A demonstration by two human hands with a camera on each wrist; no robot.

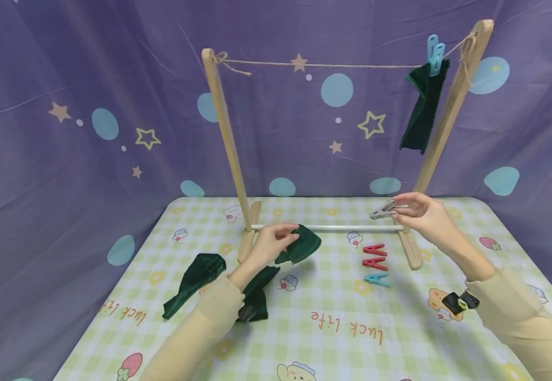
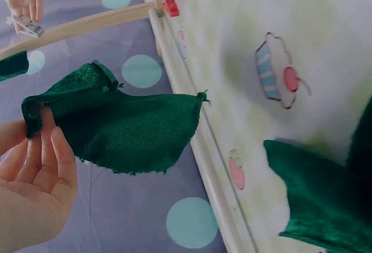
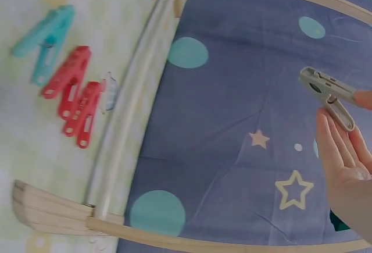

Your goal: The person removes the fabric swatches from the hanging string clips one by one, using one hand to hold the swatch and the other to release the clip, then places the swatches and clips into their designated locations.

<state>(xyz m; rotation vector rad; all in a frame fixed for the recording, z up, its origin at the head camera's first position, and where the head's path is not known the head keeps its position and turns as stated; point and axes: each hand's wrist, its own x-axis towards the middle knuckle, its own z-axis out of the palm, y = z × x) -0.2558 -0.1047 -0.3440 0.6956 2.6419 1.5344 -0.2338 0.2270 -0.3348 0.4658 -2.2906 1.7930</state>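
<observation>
In the head view my left hand (image 1: 272,244) pinches one edge of a dark green cloth (image 1: 306,244), which hangs above the table. The left wrist view shows this cloth (image 2: 133,125) drooping from thumb and fingers, its far edge frayed. My right hand (image 1: 421,214) holds a grey clothespin (image 1: 383,210) by its handle ends, in the air at the right; its jaws point left. A second green cloth (image 1: 425,108) hangs from the string (image 1: 352,65) under a light blue clothespin (image 1: 435,55). Two more green cloths (image 1: 197,278) (image 1: 257,296) lie on the table near my left forearm.
A wooden frame with a left post (image 1: 228,137), a right post (image 1: 454,108) and a white bottom bar (image 1: 338,228) stands at the table's back. Two red clothespins (image 1: 375,256) and a light blue clothespin (image 1: 377,280) lie on the checkered tablecloth (image 1: 342,354). A purple curtain (image 1: 276,132) hangs behind.
</observation>
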